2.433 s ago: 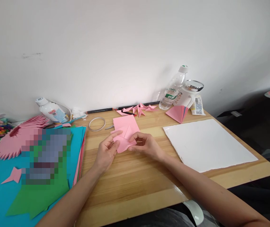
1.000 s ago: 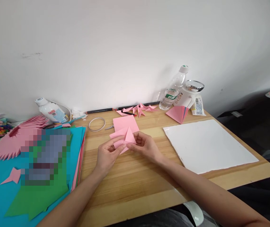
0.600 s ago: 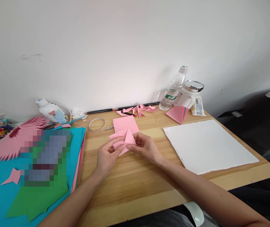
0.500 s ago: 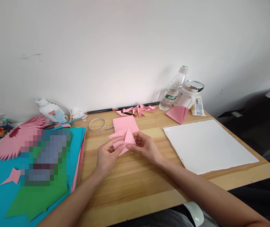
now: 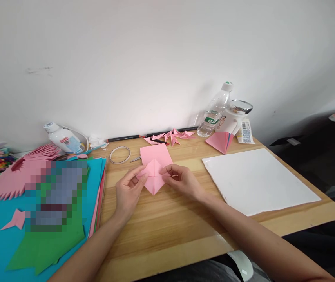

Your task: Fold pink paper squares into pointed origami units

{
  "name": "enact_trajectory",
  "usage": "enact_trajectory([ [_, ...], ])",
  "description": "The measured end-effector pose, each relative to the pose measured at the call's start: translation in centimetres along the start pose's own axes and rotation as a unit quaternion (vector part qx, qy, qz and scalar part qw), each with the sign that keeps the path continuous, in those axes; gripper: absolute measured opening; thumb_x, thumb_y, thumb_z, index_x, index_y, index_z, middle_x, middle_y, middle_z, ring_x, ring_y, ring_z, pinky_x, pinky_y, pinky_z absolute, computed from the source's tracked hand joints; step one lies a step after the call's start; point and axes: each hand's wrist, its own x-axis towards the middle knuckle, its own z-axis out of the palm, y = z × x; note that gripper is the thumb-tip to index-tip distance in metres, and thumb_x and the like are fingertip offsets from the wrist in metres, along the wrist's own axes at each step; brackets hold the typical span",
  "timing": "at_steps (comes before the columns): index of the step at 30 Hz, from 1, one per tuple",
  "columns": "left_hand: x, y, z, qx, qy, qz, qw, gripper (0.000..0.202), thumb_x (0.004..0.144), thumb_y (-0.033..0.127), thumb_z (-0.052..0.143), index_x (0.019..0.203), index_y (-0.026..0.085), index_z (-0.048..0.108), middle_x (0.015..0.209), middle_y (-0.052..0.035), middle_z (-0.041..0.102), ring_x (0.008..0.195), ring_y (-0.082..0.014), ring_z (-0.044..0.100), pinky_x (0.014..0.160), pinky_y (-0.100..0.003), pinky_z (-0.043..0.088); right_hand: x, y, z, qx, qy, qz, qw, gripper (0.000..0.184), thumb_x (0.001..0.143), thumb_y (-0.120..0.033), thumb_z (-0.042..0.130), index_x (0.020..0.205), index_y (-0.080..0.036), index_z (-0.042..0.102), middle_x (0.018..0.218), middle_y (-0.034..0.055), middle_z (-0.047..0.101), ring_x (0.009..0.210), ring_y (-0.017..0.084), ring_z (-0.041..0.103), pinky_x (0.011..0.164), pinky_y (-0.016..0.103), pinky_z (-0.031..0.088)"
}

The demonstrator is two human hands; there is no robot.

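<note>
A folded pink paper piece (image 5: 153, 178) lies flattened on the wooden table (image 5: 167, 231), its point toward me. My left hand (image 5: 128, 192) pinches its left corner with thumb and fingers. My right hand (image 5: 180, 180) presses and grips its right corner, fingers curled. Just behind it lies a stack of pink paper squares (image 5: 154, 152), partly covered by the folded piece.
Several folded pink pieces (image 5: 171, 136) and a marker (image 5: 124, 138) lie by the wall. A tape ring (image 5: 120, 154), small scissors (image 5: 136, 158), a glue bottle (image 5: 63, 137), a water bottle (image 5: 214, 111), a white cup (image 5: 232, 116), a white board (image 5: 258, 179) and coloured paper sheets (image 5: 2, 235) surround me.
The raised triangular flap has been pressed down flat. The pink piece now lies as a flat kite shape, and both hands have spread apart to its side corners.
</note>
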Motion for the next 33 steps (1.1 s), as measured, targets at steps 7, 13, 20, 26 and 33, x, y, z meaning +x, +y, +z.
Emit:
enact_trajectory([
  [7, 0.0, -1.0, -0.1, 0.213, -0.129, 0.219, 0.944, 0.008, 0.077, 0.022, 0.061, 0.08, 0.017, 0.067, 0.085, -0.0061, 0.066, 0.086, -0.0197, 0.059, 0.077, -0.035, 0.05, 0.3, 0.5, -1.7, -0.171, -0.051, 0.003, 0.984, 0.015, 0.075, -0.015, 0.05, 0.082, -0.015, 0.063, 0.069, 0.0007, 0.06, 0.059, 0.011, 0.051, 0.055, 0.023, 0.041],
  [13, -0.2, -1.7, 0.1, 0.277, -0.255, 0.32, 0.87, 0.015, 0.083, 0.018, 0.055, 0.095, 0.016, 0.063, 0.096, -0.0088, 0.063, 0.098, -0.0211, 0.053, 0.083, -0.039, 0.05, -0.1, -0.2, -1.9, -0.339, -0.062, -0.028, 0.938, 0.014, 0.078, -0.01, 0.052, 0.084, -0.016, 0.064, 0.084, 0.0052, 0.058, 0.067, 0.012, 0.054, 0.065, 0.025, 0.044],
  [20, -0.6, -2.4, -0.2, 0.323, -0.333, 0.297, 0.835, 0.038, 0.089, 0.022, 0.045, 0.126, 0.017, 0.045, 0.13, -0.0106, 0.051, 0.126, -0.0209, 0.04, 0.101, -0.042, 0.041, -2.2, -1.9, -1.5, -0.529, -0.109, -0.057, 0.84, 0.021, 0.083, -0.006, 0.043, 0.097, -0.014, 0.057, 0.093, 0.0101, 0.052, 0.064, 0.014, 0.055, 0.061, 0.029, 0.047],
  [26, -0.8, -2.4, -0.2, 0.327, -0.323, 0.296, 0.838, 0.034, 0.089, 0.023, 0.044, 0.121, 0.012, 0.049, 0.124, -0.0143, 0.055, 0.122, -0.0222, 0.045, 0.098, -0.042, 0.043, -7.2, -0.3, -2.1, -0.456, -0.096, -0.264, 0.845, 0.04, 0.089, -0.008, 0.035, 0.129, -0.013, 0.037, 0.124, 0.0171, 0.05, 0.12, 0.024, 0.044, 0.094, 0.038, 0.046],
  [33, -0.8, -1.6, -0.1, 0.319, -0.313, 0.298, 0.844, 0.025, 0.088, 0.021, 0.045, 0.111, 0.014, 0.054, 0.117, -0.0138, 0.059, 0.118, -0.0216, 0.049, 0.095, -0.04, 0.046, -8.1, 0.7, -2.3, -0.5, -0.157, -0.256, 0.813, 0.06, 0.09, -0.017, 0.042, 0.141, -0.006, 0.014, 0.145, 0.018, 0.024, 0.136, 0.025, 0.013, 0.109, 0.045, 0.028],
])
